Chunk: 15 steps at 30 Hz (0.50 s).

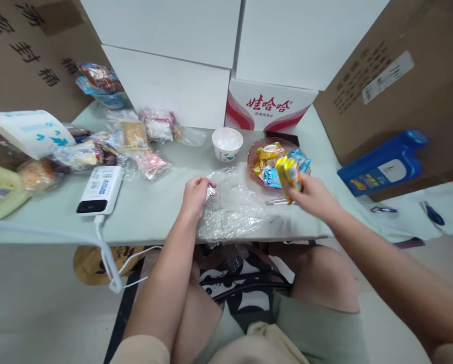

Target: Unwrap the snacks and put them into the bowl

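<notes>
My right hand (313,196) is closed on a yellow snack packet (288,174), held over the front of a pinkish clear bowl (254,161). Yellow packets (269,151) and blue packets (272,177) lie in that bowl. Left of it, my left hand (196,194) pinches the edge of a clear plastic bag (230,215), which spreads crumpled over the table's front edge. Behind the bag stands a white paper cup (227,145) with a blue leaf print. A thin, pale stick-like thing (276,201) lies under my right hand, partly hidden.
A white power bank (100,191) with a cable sits at left, near several wrapped snacks (135,136). White boxes (173,86) line the back. At right, a blue bottle (381,164) leans by a cardboard box (393,101).
</notes>
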{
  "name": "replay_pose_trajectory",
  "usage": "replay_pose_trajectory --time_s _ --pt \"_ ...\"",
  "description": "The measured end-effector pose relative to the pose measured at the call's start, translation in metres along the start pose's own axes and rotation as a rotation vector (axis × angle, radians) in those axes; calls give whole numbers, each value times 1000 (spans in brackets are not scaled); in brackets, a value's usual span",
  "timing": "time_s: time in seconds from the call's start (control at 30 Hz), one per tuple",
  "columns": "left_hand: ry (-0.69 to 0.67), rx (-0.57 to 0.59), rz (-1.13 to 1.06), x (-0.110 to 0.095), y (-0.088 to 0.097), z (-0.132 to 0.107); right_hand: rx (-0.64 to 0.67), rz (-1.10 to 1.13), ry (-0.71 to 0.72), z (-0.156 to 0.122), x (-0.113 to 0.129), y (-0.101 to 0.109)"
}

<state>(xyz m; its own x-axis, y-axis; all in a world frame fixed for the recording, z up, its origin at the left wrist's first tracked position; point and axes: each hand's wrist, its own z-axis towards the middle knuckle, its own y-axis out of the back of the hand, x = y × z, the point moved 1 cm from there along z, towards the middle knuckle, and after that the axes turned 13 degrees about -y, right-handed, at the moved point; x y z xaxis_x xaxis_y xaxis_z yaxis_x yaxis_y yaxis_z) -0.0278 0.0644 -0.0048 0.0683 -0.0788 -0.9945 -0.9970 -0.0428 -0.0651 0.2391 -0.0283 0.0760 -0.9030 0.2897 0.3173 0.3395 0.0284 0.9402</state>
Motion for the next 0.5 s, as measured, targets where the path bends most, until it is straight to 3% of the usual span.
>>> replay_pose_trajectory --time_s 0.07,0.1,0.23,0.33,0.5 --pt "-4 0 -2 -3 -1 -2 -37 -106 -240 16 -7 19" --pt "-5 5 -2 -3 -2 -3 -92 -177 -295 21 -10 26" --pt "-7 57 28 -1 1 -3 -313 -334 -137 16 -19 28" --pt "-38 98 51 2 2 -1 -268 -409 -63 16 -23 13" --pt "-39 175 156 3 0 0 -59 -627 -119 45 -23 7"
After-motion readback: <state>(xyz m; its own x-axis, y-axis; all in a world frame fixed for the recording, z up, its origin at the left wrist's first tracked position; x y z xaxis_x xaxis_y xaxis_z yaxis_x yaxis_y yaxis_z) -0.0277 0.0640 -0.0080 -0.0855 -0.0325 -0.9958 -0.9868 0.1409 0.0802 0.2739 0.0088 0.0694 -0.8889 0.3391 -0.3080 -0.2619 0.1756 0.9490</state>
